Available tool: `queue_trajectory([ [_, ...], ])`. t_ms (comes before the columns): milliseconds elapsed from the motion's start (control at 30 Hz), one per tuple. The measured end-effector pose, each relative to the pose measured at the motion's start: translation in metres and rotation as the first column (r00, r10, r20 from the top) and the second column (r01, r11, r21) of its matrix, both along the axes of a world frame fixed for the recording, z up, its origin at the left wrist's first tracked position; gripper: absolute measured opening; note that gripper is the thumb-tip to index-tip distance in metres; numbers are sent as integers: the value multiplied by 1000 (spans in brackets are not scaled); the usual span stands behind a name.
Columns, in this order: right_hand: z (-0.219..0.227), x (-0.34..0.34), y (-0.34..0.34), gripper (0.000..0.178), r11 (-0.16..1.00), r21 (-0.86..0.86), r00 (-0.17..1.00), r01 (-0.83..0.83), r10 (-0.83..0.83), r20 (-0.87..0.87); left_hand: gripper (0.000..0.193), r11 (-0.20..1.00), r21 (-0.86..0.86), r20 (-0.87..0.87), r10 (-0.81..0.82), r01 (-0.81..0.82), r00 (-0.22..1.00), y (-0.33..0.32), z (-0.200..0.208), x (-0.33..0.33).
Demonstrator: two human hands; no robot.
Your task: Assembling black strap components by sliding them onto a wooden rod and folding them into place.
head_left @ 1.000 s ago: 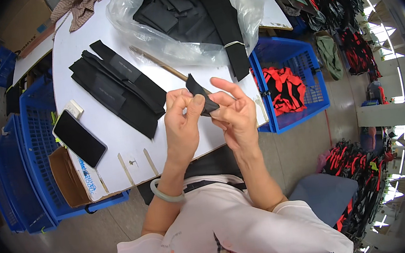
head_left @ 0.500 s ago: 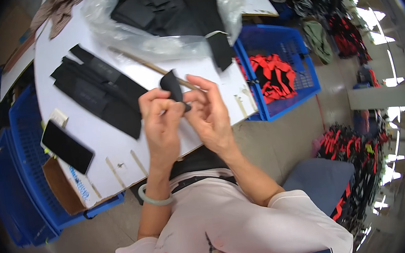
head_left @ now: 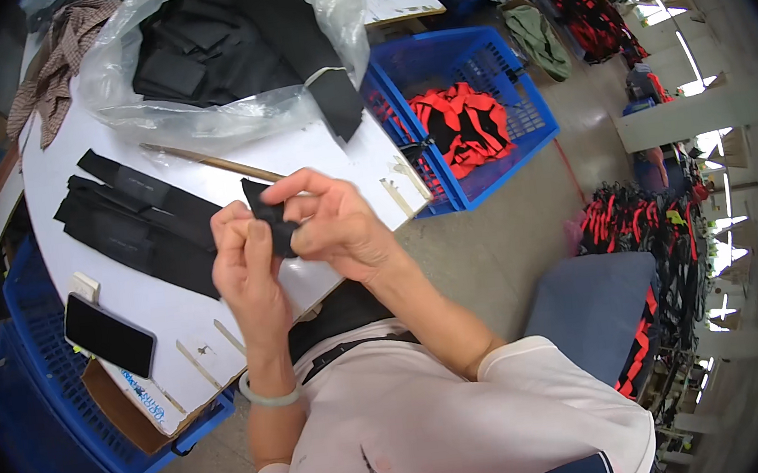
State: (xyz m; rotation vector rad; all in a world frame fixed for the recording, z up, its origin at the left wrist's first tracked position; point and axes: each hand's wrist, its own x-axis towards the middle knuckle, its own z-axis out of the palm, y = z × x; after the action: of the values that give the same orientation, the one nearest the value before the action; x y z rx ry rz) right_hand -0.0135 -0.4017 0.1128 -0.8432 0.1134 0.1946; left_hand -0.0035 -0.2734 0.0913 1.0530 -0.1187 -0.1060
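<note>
Just above the front of the white table, a small piece of black fabric (head_left: 263, 202) is pinched between my two hands. My left hand (head_left: 248, 261) has its thumb and curled fingers closed on the near left edge of it. From the right, my right hand (head_left: 341, 227) grips the same piece with thumb and fingers; part of the fabric is hidden behind the fingers. Left of my hands lie several flat black fabric strips (head_left: 144, 238), stacked slantwise. A thin brown stick (head_left: 205, 161) rests on the table just beyond my hands.
A clear plastic bag (head_left: 106, 103) of folded black fabric (head_left: 216, 46) fills the table's far side. A black phone (head_left: 110, 334) lies by the left edge, next to a small white box (head_left: 84, 286). Blue crates (head_left: 477, 198) flank the table; the right one holds red-and-black pieces (head_left: 464, 126).
The view has shifted, moving the table and bag leftward in it. My right hand has turned, its fingers now folded over the black fabric, which both hands still hold.
</note>
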Motion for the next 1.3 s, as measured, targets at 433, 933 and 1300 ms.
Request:
queue_trajectory([
  [433, 15, 3, -8, 45, 958, 275, 996, -81, 88, -13, 20, 998, -47, -1, -33, 33, 999, -10, 19, 1],
  [933, 19, -3, -8, 63, 931, 339, 991, -134, 116, 72, 17, 992, -83, 125, -88, 98, 988, 4, 21, 9],
  [1300, 31, 3, -19, 53, 995, -34, 989, -90, 94, 117, 13, 979, -171, 39, -104, 109, 994, 4, 24, 15],
])
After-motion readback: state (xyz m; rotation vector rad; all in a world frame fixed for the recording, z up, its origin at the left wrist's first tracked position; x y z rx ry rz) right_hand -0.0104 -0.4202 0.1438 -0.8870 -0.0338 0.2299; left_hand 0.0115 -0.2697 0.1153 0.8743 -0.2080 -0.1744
